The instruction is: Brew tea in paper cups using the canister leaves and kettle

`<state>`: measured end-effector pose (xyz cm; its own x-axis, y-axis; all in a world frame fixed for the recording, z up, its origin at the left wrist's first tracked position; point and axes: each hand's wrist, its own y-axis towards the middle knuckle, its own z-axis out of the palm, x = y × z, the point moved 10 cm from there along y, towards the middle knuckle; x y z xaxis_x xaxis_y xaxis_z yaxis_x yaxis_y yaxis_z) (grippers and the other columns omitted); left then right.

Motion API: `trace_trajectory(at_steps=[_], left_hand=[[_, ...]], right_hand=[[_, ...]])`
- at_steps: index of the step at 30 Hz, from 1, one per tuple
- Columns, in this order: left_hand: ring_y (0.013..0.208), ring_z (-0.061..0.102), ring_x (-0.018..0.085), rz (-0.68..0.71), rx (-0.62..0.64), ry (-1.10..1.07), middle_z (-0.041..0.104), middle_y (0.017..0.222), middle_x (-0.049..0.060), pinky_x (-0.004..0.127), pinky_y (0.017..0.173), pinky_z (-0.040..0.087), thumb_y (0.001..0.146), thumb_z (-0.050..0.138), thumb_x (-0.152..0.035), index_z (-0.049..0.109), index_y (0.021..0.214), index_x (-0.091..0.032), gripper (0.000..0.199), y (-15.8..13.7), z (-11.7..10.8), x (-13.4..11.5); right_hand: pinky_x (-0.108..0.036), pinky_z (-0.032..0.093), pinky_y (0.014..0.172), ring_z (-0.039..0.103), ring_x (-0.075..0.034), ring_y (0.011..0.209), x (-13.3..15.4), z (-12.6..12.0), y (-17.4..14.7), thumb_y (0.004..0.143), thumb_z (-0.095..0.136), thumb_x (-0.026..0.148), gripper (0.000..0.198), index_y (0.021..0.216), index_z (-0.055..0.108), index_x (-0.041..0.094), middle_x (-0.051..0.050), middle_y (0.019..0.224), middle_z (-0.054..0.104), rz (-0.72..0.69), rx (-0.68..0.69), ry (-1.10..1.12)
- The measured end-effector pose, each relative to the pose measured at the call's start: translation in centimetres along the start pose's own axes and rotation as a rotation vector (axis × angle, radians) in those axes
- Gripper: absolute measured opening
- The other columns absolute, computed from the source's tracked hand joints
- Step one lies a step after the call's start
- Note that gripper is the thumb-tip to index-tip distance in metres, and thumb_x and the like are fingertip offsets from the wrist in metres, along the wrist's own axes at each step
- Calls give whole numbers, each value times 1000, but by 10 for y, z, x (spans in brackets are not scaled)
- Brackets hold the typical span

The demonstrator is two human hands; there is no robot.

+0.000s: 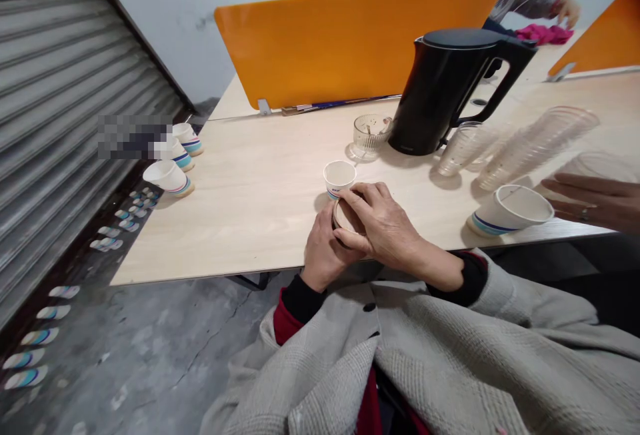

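My left hand (327,248) curls around the side of a small round thing with a pale rim and a brownish face (347,216), close to the table's front edge. Over its top and right side bend the fingers of my right hand (383,225), so both hands grip it together. Most of this thing is hidden by my fingers, and I cannot make out its kind. Just behind my fingertips a white paper cup (340,174) stands upright on the table, its lower part partly covered by my hands.
Three paper cups (170,178) stand at the table's left edge. A ribbed glass (371,135), black kettle (435,88) and stacked clear cups (535,145) are behind and right. Another person's hand (595,202) is near a larger-looking paper cup (515,208). An orange divider (340,42) borders the back.
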<state>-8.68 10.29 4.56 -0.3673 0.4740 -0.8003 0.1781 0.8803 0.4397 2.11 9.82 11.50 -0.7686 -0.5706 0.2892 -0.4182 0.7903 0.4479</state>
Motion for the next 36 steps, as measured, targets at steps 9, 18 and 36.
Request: trace_trajectory(at_steps=[9, 18, 36], left_hand=[[136, 67, 41, -66, -24, 37, 67, 145, 16, 61, 114, 55, 65, 101, -48, 48, 151, -25, 103, 1, -3, 6], [134, 66, 38, -70, -30, 1, 68, 142, 15, 58, 115, 53, 68, 101, -47, 52, 149, -23, 97, -1, -5, 1], [134, 66, 39, -63, -54, -25, 68, 142, 14, 59, 115, 53, 68, 100, -46, 52, 151, -26, 98, -5, -11, 7]], right_hand=[[-61, 49, 116, 57, -36, 133, -25, -46, 3, 100, 60, 52, 58, 152, 60, 27, -15, 142, 63, 97, -256, 173], [-62, 52, 107, 59, -39, 120, -142, -7, -34, 92, 68, 55, 58, 136, 71, 18, -20, 127, 66, 314, -210, -129], [-54, 60, 88, 72, -34, 98, -165, -39, 70, 99, 65, 60, 51, 133, 71, 23, -15, 108, 77, 413, -249, -91]])
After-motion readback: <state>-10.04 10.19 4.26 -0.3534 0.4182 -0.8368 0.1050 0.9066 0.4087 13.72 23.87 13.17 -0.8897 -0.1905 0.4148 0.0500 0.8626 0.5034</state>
